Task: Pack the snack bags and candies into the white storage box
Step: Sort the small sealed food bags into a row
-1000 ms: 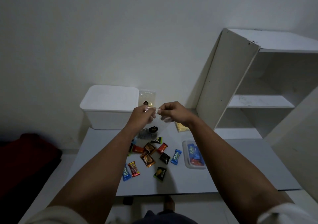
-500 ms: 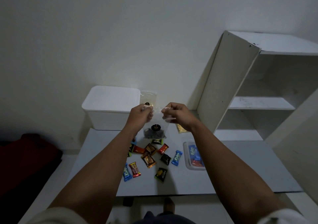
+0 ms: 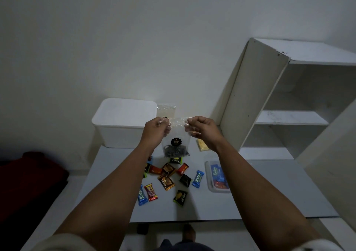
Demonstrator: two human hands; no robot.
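hands (image 3: 200, 131) farther apart, clear bag (image 3: 176, 141) stretched wider

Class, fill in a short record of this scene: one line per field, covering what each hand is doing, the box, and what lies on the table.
left hand: pinches the clear bag's top left corner
right hand: pinches its top right corner
clear bag: held above the table, dark snacks at its bottom
white box: back left of table, lid on
candies: loose on the table
tray: right of the candies, holds wrapped sweets
yellow bag: lies behind the tray

head cam | looks forward and down | table (image 3: 250, 193) near | single view
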